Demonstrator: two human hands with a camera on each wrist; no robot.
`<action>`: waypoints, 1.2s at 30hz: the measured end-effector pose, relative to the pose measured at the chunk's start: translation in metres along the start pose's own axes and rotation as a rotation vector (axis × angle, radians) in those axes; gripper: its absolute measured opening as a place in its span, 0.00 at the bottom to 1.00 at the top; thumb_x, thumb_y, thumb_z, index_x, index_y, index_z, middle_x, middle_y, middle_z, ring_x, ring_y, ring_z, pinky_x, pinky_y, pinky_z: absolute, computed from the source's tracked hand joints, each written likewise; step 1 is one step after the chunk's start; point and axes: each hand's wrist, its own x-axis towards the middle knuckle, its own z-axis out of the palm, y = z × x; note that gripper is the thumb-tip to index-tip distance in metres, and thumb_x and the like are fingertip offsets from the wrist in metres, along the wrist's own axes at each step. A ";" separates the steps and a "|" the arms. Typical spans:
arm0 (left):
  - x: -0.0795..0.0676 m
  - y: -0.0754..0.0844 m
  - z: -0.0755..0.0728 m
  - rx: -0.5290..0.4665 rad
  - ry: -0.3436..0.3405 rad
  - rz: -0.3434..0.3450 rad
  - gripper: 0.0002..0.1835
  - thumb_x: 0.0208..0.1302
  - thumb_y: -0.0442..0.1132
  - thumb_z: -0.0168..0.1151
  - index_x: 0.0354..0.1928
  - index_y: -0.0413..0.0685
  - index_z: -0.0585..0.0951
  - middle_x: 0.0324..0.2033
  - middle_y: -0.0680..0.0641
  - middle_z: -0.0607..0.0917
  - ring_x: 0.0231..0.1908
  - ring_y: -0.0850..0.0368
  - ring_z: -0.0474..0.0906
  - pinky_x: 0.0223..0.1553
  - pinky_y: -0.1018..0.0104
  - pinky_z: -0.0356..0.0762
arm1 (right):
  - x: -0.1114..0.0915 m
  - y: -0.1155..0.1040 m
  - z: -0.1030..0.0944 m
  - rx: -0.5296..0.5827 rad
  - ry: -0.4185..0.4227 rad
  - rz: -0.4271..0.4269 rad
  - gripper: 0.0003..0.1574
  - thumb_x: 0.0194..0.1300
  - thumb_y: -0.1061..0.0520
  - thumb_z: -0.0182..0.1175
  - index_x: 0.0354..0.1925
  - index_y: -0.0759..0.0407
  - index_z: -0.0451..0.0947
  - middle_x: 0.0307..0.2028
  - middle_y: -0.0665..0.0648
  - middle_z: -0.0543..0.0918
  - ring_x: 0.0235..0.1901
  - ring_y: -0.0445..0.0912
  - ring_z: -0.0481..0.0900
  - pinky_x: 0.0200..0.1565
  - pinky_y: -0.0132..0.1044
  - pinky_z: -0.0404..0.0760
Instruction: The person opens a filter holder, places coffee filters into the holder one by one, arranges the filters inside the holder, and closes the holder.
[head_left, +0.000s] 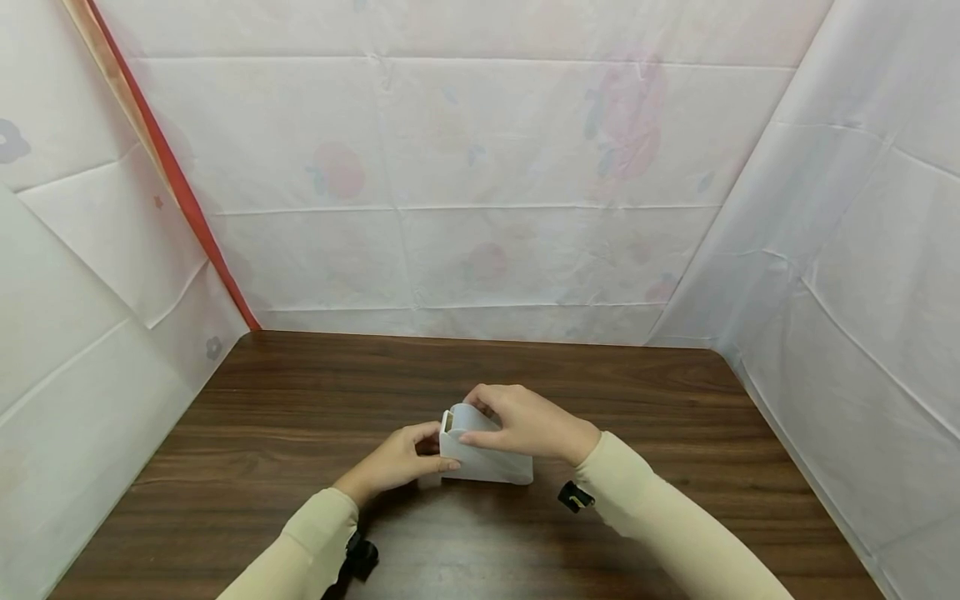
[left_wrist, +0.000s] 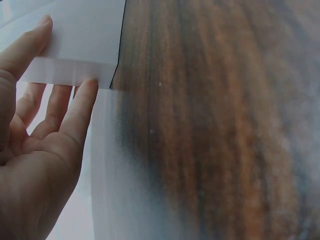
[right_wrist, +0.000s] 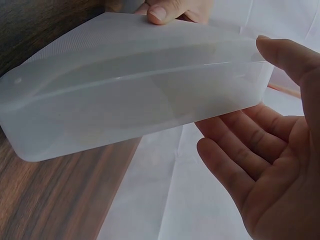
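Note:
A small white box-like holder (head_left: 487, 463), with a sloping top and a rounded raised piece at its left end, stands on the brown wooden table. A brownish opening shows beside that piece. My left hand (head_left: 401, 461) grips the left end, thumb along the near side and fingers at the end face. From above, my right hand (head_left: 528, 423) spans the holder, thumb on the near side and fingers over the far side. In the right wrist view, the holder's smooth, translucent-looking long face (right_wrist: 125, 105) lies between right thumb and fingers; the left thumb (right_wrist: 165, 10) presses the ribbed side.
The wood-grain table (head_left: 315, 392) reaches back to a pale patterned sheet (head_left: 465, 167) hung as a wall. More sheeting hangs at left and right, with a red strip (head_left: 187, 200) at the left corner. Small black devices sit at both wrists.

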 end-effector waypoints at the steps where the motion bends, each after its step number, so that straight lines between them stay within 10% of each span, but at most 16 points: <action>1: 0.000 0.000 0.000 -0.002 -0.001 0.001 0.21 0.64 0.43 0.71 0.58 0.48 0.80 0.47 0.49 0.85 0.47 0.52 0.82 0.45 0.63 0.81 | 0.001 0.000 0.001 -0.005 -0.003 0.002 0.22 0.68 0.41 0.65 0.51 0.52 0.76 0.40 0.42 0.81 0.37 0.35 0.78 0.39 0.30 0.77; 36: 0.000 0.000 -0.001 -0.004 -0.011 -0.006 0.22 0.65 0.44 0.71 0.59 0.49 0.79 0.49 0.49 0.85 0.49 0.50 0.81 0.45 0.63 0.80 | 0.007 -0.002 0.007 0.046 -0.046 0.032 0.23 0.69 0.42 0.65 0.54 0.52 0.75 0.42 0.44 0.81 0.38 0.35 0.79 0.39 0.29 0.78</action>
